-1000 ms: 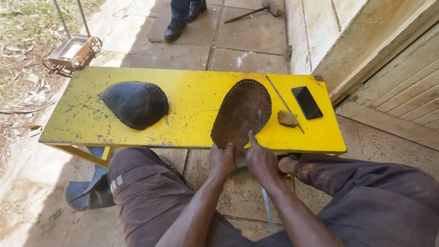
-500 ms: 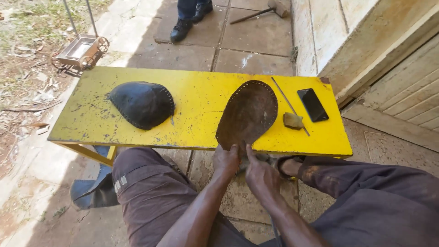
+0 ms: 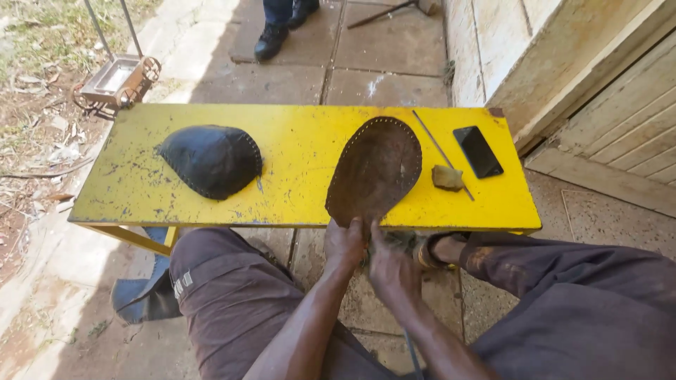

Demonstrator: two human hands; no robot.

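Outside on paving slabs beside a wooden wall, the yellow worktop [image 3: 296, 151] stood across my knees; the brown leather piece [image 3: 375, 169] lay on it, its narrow end hanging over the near edge. Compared with a second before, my hands had drawn closer together at that end and the piece sat a touch squarer to me; I judged the work on its near edge was going on, not finished. My left hand [image 3: 343, 245] had its fingers closed on the leather's end; my right hand [image 3: 389, 271] was curled just beside it, whether pinching anything I could not tell. The black domed piece [image 3: 211, 160], a thin rod [image 3: 442, 153], a small tan lump [image 3: 448, 177] and a dark phone [image 3: 478, 151] lay untouched.
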